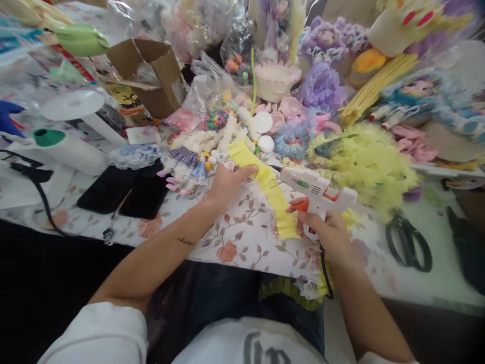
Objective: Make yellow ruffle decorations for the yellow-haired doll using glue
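Observation:
My left hand [226, 183] is closed on the upper end of a pleated yellow ribbon strip [265, 187] that runs diagonally across the floral tablecloth [242, 237]. My right hand [329, 230] grips a white hot glue gun [317, 191], a finger on its orange trigger, its nozzle pointing left at the ribbon's middle. The ribbon's lower end lies under my right hand, and more yellow frill hangs over the table edge onto my lap.
Black scissors [408, 241] lie right of the glue gun. Two black phones [127, 189] sit at the left by a white spool [68, 146]. A fluffy yellow trim pile [364, 162], purple ruffle flowers [322, 86], beads, small dolls and a cardboard box [151, 71] crowd the back.

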### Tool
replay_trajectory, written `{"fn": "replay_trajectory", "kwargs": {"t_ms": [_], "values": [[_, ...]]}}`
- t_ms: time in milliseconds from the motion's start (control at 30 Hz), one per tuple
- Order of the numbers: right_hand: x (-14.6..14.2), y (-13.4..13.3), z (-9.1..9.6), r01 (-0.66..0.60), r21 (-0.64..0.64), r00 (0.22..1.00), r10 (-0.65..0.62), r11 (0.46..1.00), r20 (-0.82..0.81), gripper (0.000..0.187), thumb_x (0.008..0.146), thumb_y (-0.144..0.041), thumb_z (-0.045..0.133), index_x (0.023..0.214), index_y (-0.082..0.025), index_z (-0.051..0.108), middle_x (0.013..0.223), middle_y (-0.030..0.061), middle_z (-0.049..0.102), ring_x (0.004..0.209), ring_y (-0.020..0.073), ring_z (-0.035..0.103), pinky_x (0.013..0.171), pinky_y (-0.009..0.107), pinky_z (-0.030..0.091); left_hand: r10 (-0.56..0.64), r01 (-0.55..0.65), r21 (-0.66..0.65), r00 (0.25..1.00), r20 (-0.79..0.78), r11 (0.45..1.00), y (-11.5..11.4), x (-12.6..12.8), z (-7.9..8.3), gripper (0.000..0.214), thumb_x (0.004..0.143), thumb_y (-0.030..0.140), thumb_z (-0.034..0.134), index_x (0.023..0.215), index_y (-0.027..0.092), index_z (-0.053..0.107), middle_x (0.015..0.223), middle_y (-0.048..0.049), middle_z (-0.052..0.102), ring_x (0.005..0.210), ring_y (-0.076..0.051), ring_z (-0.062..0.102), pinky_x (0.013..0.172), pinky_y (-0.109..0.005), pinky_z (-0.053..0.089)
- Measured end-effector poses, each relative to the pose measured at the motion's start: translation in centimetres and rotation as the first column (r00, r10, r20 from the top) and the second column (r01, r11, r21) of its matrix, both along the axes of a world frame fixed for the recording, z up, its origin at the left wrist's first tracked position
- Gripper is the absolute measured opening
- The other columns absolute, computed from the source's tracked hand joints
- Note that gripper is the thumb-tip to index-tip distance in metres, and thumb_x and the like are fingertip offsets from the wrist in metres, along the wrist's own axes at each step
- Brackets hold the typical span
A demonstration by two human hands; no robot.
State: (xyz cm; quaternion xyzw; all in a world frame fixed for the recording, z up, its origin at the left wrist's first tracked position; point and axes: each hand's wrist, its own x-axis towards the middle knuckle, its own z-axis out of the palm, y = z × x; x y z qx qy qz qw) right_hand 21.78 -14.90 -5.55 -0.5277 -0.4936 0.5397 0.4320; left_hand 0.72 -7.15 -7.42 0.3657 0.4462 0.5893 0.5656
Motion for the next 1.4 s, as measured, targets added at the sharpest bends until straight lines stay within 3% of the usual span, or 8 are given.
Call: {"fn": "replay_trajectory", "kwargs": {"t_ms": [133,367,700,900,1100,1233,1400], "values": [[-0.1,-0.1,-0.2,-0.021,0.004,0.999,0.021,1.000,0.040,0.017,0.077,-0.036,0.067,0.081,-0.019,0.070,0.061,-0.0007,0.063,0.042,0.0100,0.052,0.038,0.024,0.042,-0.017,0.016,-0.002,0.999,-0.043,1.000,-0.2,0.1,0.0,0.029,0.063,0.031,0.086,0.087,0.016,0.077,0.094,-0.0057,0.078,0.085,-0.020,0.071,0.083,-0.033,0.057],[-0.7,-0.3,-0.1,0.006,0.023,0.997,-0.008,1.000,0.072,0.026,0.076,-0.044,0.070,0.073,-0.020,0.063,0.057,-0.0012,0.062,0.038,0.0101,0.050,0.038,0.024,0.042,-0.013,0.013,-0.007,0.999,-0.037,1.000,-0.4,0.1,0.2,0.031,0.062,0.032,0.088,0.087,0.016,0.077,0.096,-0.0073,0.078,0.087,-0.021,0.071,0.084,-0.035,0.057],[-0.8,-0.5,-0.2,0.037,-0.001,0.997,-0.037,0.999,0.068,0.027,0.075,-0.045,0.068,0.071,-0.020,0.060,0.051,-0.0022,0.058,0.037,0.0106,0.049,0.039,0.025,0.040,-0.013,0.011,-0.022,0.996,-0.083,1.000,-0.7,0.2,0.2,0.032,0.063,0.031,0.086,0.089,0.015,0.077,0.100,-0.0087,0.078,0.089,-0.022,0.072,0.086,-0.036,0.058],[-0.8,-0.5,-0.3,0.044,-0.063,0.993,-0.036,0.997,0.112,0.027,0.074,-0.045,0.068,0.070,-0.019,0.062,0.045,-0.0019,0.057,0.037,0.0112,0.048,0.039,0.024,0.040,0.000,-0.009,-0.045,0.982,-0.189,0.999,-0.6,0.0,-0.4,0.033,0.063,0.038,0.087,0.086,0.016,0.078,0.094,-0.0089,0.078,0.088,-0.024,0.072,0.085,-0.038,0.058],[-0.6,-0.7,-0.6,0.071,-0.080,0.990,-0.061,0.994,0.129,0.028,0.074,-0.046,0.068,0.071,-0.018,0.062,0.045,-0.0015,0.057,0.036,0.0103,0.045,0.039,0.024,0.037,-0.004,0.000,-0.044,0.997,-0.076,0.999,-0.6,0.3,0.2,0.027,0.062,0.030,0.085,0.084,0.017,0.076,0.092,-0.0059,0.078,0.083,-0.021,0.072,0.083,-0.036,0.058],[-0.6,-0.7,-0.7,0.064,-0.081,0.988,-0.052,0.995,0.146,0.028,0.074,-0.046,0.067,0.072,-0.019,0.061,0.046,-0.0016,0.057,0.038,0.0109,0.046,0.040,0.024,0.037,0.001,-0.009,-0.105,0.996,-0.084,0.994,-0.7,0.5,0.6,0.028,0.061,0.030,0.086,0.083,0.016,0.077,0.090,-0.0058,0.078,0.081,-0.020,0.071,0.079,-0.034,0.058],[-0.5,-0.7,-0.8,0.053,-0.087,0.988,-0.040,0.995,0.147,0.026,0.076,-0.044,0.066,0.072,-0.019,0.063,0.048,-0.0013,0.058,0.039,0.0120,0.048,0.041,0.025,0.037,-0.007,0.003,-0.089,0.999,-0.049,0.996,-0.8,0.6,0.7,0.026,0.062,0.027,0.085,0.083,0.015,0.077,0.092,-0.0061,0.078,0.082,-0.019,0.071,0.081,-0.032,0.057]]}}
